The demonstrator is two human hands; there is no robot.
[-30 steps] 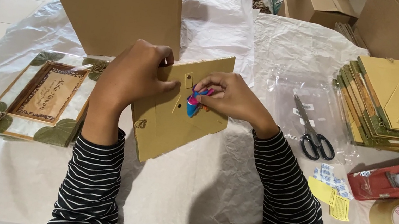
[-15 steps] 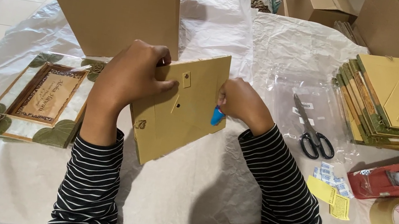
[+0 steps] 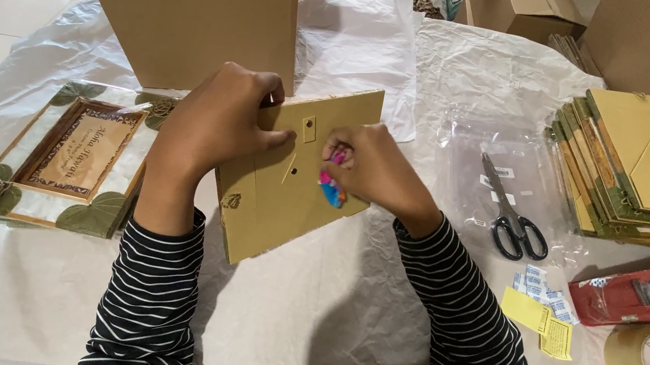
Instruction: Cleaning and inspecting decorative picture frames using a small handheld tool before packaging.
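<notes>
I see a tan cardboard frame back (image 3: 292, 173) with a small hanger slot, tilted above the tabletop (image 3: 320, 328) left of the scissors (image 3: 513, 215), left hand (image 3: 218, 119) clenched on its upper edge, right hand (image 3: 370, 168) pinching a pink-and-blue tool (image 3: 331, 188) against its face, the tool now back in front of the board after slipping behind its edge.

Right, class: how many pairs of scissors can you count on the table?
1. The black-handled scissors lie on the clear plastic sheet, right of the right hand. Others may be hidden under the paper.

Backing board (image 3: 280, 193) mustard-yellow; small tool (image 3: 332, 189) pink, blue; sleeves (image 3: 152, 303) black-white striped – scissors (image 3: 513, 215) black – tape dispenser (image 3: 643, 294) red
</notes>
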